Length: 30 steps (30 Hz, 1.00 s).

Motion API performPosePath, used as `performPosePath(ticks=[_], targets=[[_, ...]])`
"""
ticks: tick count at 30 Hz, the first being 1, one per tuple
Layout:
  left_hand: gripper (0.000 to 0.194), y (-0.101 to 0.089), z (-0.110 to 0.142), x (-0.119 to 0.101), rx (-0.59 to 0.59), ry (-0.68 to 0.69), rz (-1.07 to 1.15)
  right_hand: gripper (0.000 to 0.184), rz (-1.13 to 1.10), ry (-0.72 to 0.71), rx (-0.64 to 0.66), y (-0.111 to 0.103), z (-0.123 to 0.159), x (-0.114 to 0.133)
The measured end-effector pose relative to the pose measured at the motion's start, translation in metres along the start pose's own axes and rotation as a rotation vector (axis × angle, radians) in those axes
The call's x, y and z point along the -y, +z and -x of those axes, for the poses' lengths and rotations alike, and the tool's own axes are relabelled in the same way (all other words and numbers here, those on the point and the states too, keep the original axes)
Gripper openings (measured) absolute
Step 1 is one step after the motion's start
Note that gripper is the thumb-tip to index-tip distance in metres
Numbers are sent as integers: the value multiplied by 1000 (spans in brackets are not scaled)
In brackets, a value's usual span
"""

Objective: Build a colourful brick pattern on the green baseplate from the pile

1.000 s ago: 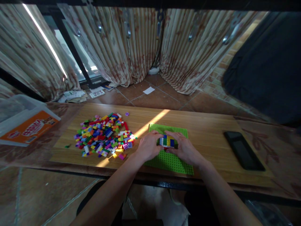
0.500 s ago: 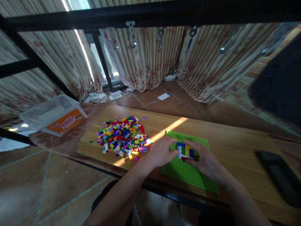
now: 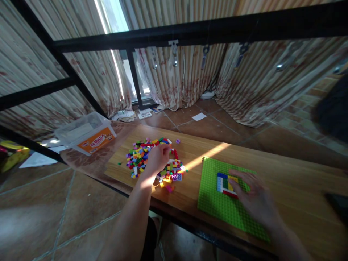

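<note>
Spanning the foreground, a table (image 3: 187, 197) shows a smooth wood-grain surface and, at its left end, brown patterned covering. On that covering stands a translucent, rectangular plastic box (image 3: 67, 141); its orange label (image 3: 94, 141) bears white characters too blurred to read. The flat green baseplate (image 3: 217, 210), evenly studded, lies toward the right. Loose multicoloured bricks (image 3: 137, 156) form a heap left of it. Over this heap, the left hand (image 3: 157, 158) has bent fingers; whether they grip anything cannot be told. The right hand's (image 3: 254, 198) fingers are parted over a low brick block (image 3: 223, 182) on the baseplate; their grip is indeterminable.
</note>
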<state>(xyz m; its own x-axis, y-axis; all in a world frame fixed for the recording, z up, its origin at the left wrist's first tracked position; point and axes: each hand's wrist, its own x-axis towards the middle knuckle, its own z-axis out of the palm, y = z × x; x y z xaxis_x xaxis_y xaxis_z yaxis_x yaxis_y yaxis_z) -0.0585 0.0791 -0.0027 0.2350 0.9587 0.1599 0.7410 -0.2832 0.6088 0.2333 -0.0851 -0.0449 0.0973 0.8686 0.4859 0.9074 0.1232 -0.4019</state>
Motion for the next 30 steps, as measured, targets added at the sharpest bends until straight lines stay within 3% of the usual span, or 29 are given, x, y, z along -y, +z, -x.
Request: performPosePath(ticks=[5, 12, 19, 25, 30], targets=[[26, -2, -3, 5, -12, -28, -118, 23, -4, -42, -22, 6, 1, 4], [23, 10, -3, 2, -55, 11, -299, 22, 15, -106, -39, 12, 0, 3], [23, 15, -5, -7, -12, -11, -331, 22, -12, -91, -25, 15, 1, 1], [38, 12, -5, 0, 28, -61, -274, 26, -8, -38, 16, 13, 1, 4], [38, 10, -6, 4, 43, -43, -259, 26, -15, -9, 33, 11, 0, 6]])
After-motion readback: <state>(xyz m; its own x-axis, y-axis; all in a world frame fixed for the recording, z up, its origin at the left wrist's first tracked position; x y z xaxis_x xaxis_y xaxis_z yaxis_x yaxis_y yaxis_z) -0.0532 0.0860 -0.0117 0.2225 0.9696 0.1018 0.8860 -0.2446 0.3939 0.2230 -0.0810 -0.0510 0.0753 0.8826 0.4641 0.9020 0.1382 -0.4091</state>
